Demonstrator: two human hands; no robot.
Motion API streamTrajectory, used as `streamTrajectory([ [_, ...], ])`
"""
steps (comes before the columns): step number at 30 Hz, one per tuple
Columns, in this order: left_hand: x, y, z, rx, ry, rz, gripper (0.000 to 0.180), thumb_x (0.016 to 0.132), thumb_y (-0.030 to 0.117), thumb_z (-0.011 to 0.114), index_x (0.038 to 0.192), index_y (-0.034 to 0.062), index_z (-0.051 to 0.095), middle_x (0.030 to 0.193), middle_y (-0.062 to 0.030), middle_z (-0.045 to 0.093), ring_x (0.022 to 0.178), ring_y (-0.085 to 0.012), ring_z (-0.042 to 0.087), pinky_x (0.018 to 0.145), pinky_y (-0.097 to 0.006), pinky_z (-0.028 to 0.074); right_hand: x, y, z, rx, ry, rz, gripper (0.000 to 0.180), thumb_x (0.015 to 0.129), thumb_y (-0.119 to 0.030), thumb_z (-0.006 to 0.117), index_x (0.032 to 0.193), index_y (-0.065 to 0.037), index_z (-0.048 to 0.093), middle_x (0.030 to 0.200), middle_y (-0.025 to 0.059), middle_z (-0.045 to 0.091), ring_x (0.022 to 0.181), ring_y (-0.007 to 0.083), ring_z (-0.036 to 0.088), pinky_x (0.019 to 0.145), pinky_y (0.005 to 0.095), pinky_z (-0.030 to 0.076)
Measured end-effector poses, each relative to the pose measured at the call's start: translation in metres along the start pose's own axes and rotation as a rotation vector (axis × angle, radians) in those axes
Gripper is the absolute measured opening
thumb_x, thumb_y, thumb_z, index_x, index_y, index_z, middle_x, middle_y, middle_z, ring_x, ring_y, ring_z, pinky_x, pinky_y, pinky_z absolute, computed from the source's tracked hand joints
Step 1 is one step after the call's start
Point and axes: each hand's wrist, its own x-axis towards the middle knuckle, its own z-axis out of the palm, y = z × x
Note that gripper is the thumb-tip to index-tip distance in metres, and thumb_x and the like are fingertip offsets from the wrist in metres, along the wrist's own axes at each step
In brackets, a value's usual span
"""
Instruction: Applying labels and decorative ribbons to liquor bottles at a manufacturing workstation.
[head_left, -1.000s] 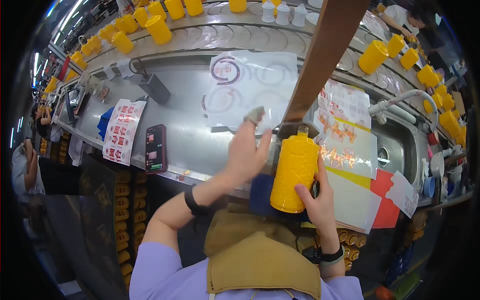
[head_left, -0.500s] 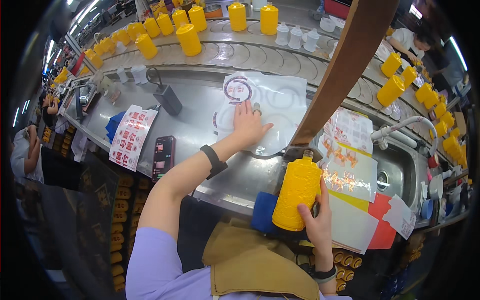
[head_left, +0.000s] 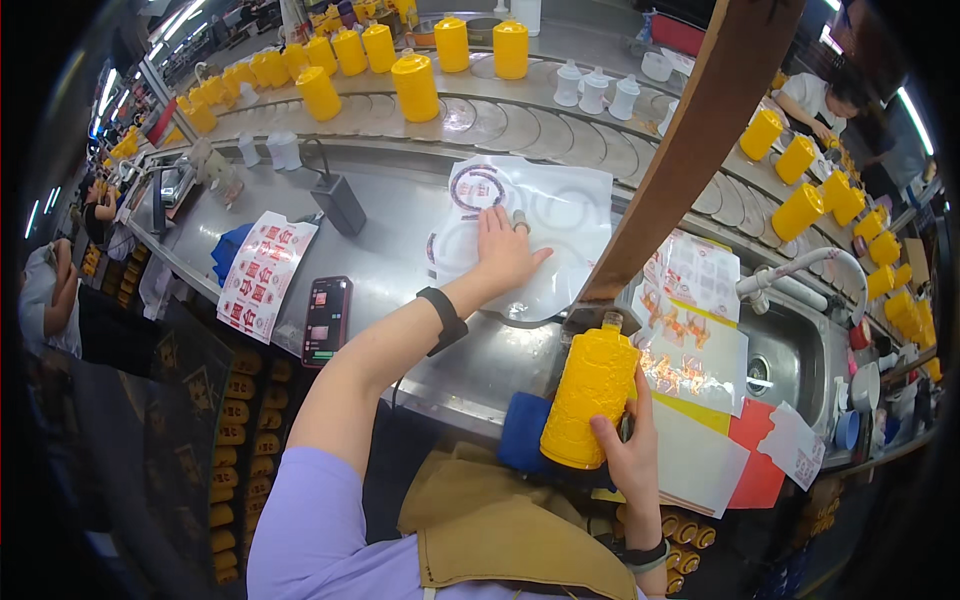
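My left hand [head_left: 507, 250] lies flat with its fingers spread on a clear decal sheet [head_left: 560, 262], which carries a purple ring-shaped print near its upper left corner. A greyish band sits round one of that hand's fingers. In my right hand [head_left: 632, 450] is a yellow embossed bottle [head_left: 590, 400] with a clear neck, tilted slightly, its neck pointing away from me. The thumb rests on the bottle's side; the other fingers are mostly hidden behind it. Just left of the bottle's base is a blue cloth-like pad [head_left: 525, 432].
A wooden post [head_left: 690, 140] rises right of the decal sheet. A phone [head_left: 327, 320], a red-printed sheet [head_left: 265, 275] and a dark grey box [head_left: 338, 204] lie leftward. Decal sheets [head_left: 690, 360] and a sink [head_left: 790, 350] are rightward. Yellow bottles [head_left: 415, 88] line the conveyor behind.
Yellow bottles on the conveyor's near lane have shifted right, and those on the right side have moved along. The view has shifted slightly. Both hands keep their places on sheet and bottle.
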Motion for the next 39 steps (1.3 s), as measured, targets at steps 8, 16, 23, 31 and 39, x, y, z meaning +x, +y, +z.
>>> streamTrajectory([
  [8, 0.028, -0.014, -0.007, -0.129, 0.216, 0.016, 0.061, 0.086, 0.046, 0.074, 0.121, -0.0018, 0.064, 0.130, -0.0224, 0.060, 0.124, -0.0375, 0.053, 0.113, -0.050, 0.036, 0.002, -0.002, -0.001, -0.010, 0.006, 0.014, 0.091, 0.087, -0.016, 0.078, 0.160, -0.001, 0.027, 0.118, 0.0220, 0.070, 0.109, 0.0273, 0.069, 0.097, 0.0387, 0.052],
  [16, 0.073, -0.045, 0.005, -0.140, 0.321, -0.032, 0.023, 0.082, 0.004, 0.066, 0.104, 0.0054, 0.065, 0.107, -0.0155, 0.070, 0.102, -0.0346, 0.069, 0.083, -0.050, 0.055, 0.001, -0.005, -0.004, -0.054, 0.001, 0.029, 0.090, 0.087, -0.018, 0.079, 0.160, -0.004, 0.028, 0.119, 0.0221, 0.070, 0.110, 0.0273, 0.069, 0.099, 0.0388, 0.051],
  [23, 0.082, -0.057, -0.013, -0.459, 0.376, -0.254, 0.012, 0.087, 0.012, 0.065, 0.095, 0.0038, 0.065, 0.098, -0.0177, 0.071, 0.094, -0.0382, 0.070, 0.078, -0.050, 0.054, 0.003, -0.005, -0.005, -0.047, -0.005, 0.023, 0.091, 0.087, -0.020, 0.080, 0.160, -0.004, 0.028, 0.122, 0.0226, 0.069, 0.112, 0.0276, 0.069, 0.100, 0.0388, 0.051],
  [31, 0.070, 0.018, -0.013, -0.502, 0.483, 0.452, 0.012, 0.085, 0.002, 0.059, 0.095, 0.0035, 0.066, 0.089, -0.0194, 0.067, 0.088, -0.0407, 0.067, 0.077, -0.051, 0.054, 0.003, 0.000, -0.004, -0.027, -0.006, 0.030, 0.092, 0.084, -0.018, 0.081, 0.159, -0.003, 0.029, 0.120, 0.0228, 0.069, 0.110, 0.0280, 0.069, 0.098, 0.0391, 0.052],
  [39, 0.038, 0.032, -0.015, -0.577, 0.204, 0.405, 0.021, 0.087, 0.012, 0.067, 0.107, 0.0059, 0.067, 0.101, -0.0173, 0.072, 0.097, -0.0365, 0.070, 0.080, -0.047, 0.056, 0.001, 0.002, -0.003, -0.012, 0.013, 0.078, 0.093, 0.084, -0.015, 0.079, 0.160, -0.003, 0.027, 0.117, 0.0210, 0.069, 0.108, 0.0271, 0.068, 0.096, 0.0384, 0.052],
])
